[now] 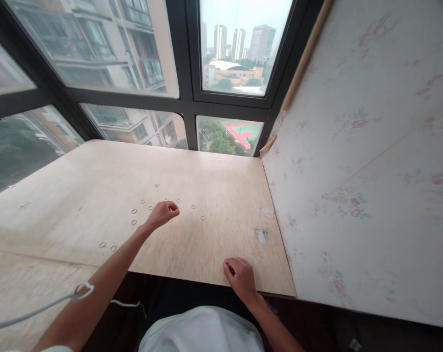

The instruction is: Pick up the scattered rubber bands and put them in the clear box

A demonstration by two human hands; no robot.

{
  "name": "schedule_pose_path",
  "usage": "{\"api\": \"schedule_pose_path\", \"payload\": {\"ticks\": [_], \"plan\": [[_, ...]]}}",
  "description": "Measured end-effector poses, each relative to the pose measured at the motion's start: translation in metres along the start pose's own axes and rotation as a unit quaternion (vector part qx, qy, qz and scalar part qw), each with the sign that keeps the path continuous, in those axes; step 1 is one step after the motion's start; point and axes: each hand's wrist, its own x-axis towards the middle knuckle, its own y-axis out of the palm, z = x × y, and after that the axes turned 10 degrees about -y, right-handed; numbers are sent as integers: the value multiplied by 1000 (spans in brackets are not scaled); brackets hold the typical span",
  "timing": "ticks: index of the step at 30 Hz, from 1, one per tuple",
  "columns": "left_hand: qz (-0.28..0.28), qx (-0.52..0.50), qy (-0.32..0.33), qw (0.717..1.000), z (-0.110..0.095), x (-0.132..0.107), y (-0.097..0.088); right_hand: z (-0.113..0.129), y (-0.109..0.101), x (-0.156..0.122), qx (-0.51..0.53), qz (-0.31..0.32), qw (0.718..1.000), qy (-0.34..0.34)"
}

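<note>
Several small rings (134, 211) lie scattered over a pale plywood board (214, 186) by the window. My left hand (163, 213) reaches out over the board among the rings, its fingers curled into a loose pinch; what it holds, if anything, is too small to see. My right hand (241, 277) rests near the board's front edge with its fingers curled closed, and nothing shows in it.
Large dark-framed windows (184, 98) stand behind the board. A floral-patterned wall panel (360, 171) rises on the right. A white cable (41, 308) crosses my left forearm. A small clear scrap (261, 233) lies on the board at right.
</note>
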Motion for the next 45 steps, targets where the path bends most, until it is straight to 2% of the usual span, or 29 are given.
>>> {"api": "schedule_pose_path", "payload": {"ticks": [2,4,6,9,12,15,19,23,27,31,36,40,43,45], "plan": [[39,-117,20,992,-36,-8,22,0,1,-1,2,-2,1000,0],[101,-235,36,966,-70,-17,49,-1,2,-1,2,-3,1000,1],[142,-292,55,944,-103,-25,80,-1,2,-1,-2,-5,1000,1],[172,-274,106,940,-143,-34,125,-1,2,0,-15,2,1000,0],[149,-211,203,945,-172,-37,157,-1,2,1,-38,17,999,-1],[125,-129,281,943,-190,-34,177,-1,2,2,-50,22,999,0],[123,-92,297,942,-196,-28,191,-2,2,2,-46,23,999,-2],[103,-83,291,948,-188,-28,193,-2,2,2,-41,23,999,-2],[71,-103,271,955,-161,-29,181,-2,0,1,-28,21,999,7],[32,-116,210,970,-109,-37,162,0,-2,0,-5,12,1000,15],[-31,-110,133,985,-39,-67,137,0,0,3,19,-10,999,50],[-98,-96,103,985,-6,-93,121,8,7,23,113,-5,989,90],[-124,-105,95,982,10,-107,114,26,16,51,179,7,982,67],[-127,-125,95,979,20,-116,113,44,25,74,177,26,983,30]]}}
